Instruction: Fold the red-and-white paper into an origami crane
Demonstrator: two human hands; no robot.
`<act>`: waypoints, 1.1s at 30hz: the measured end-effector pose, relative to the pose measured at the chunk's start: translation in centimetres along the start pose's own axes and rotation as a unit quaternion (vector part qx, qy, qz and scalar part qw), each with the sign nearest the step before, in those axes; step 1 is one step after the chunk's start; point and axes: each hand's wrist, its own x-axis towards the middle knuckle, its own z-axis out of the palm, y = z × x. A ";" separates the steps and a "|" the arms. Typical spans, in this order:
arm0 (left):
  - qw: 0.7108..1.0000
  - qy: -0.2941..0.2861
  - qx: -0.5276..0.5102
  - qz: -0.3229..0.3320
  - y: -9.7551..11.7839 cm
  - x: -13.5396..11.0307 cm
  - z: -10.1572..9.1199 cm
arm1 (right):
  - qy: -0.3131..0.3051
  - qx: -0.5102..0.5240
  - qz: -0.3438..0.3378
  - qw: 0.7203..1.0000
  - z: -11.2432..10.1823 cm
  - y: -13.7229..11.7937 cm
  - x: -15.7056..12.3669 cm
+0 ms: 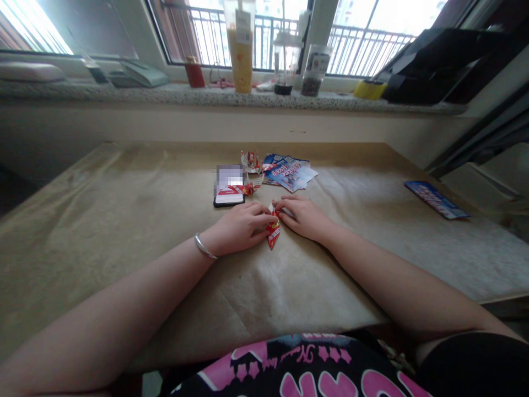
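Note:
A small piece of folded red printed paper (273, 236) lies on the table, narrowed to a point toward me. From its left side, the fingers of my left hand (248, 225) close on it; a silver bangle circles that wrist. My right hand (301, 216) pinches its upper right edge with bent fingers. Some of the paper is hidden under my fingertips. Just beyond my left hand lies a phone (229, 187) with a lit screen, and a folded red paper strip (248, 189) overlaps its right side.
The table (165, 264) has a beige cover. Behind the phone stands another folded paper piece (251, 162). Blue printed packets (291, 173) are fanned out beside it, and one more blue packet (436, 198) lies far right. Bottles and cups line the stone windowsill (215, 98).

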 end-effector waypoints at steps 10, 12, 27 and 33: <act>1.000 -0.009 0.003 -0.007 -0.1 0.0 0.1 | -0.012 0.006 0.021 1.000 0.2 0.1 0.0; 1.000 -0.004 -0.001 -0.006 -0.2 0.0 0.0 | -0.004 0.009 0.018 1.000 0.3 0.2 0.0; 0.999 0.002 -0.046 -0.027 -0.4 0.2 -0.3 | 0.000 -0.054 -0.143 0.988 -1.2 -0.1 -0.2; 0.998 0.006 -0.051 -0.024 -0.5 0.2 -0.3 | -0.009 -0.113 -0.159 0.981 -1.3 -0.5 -0.4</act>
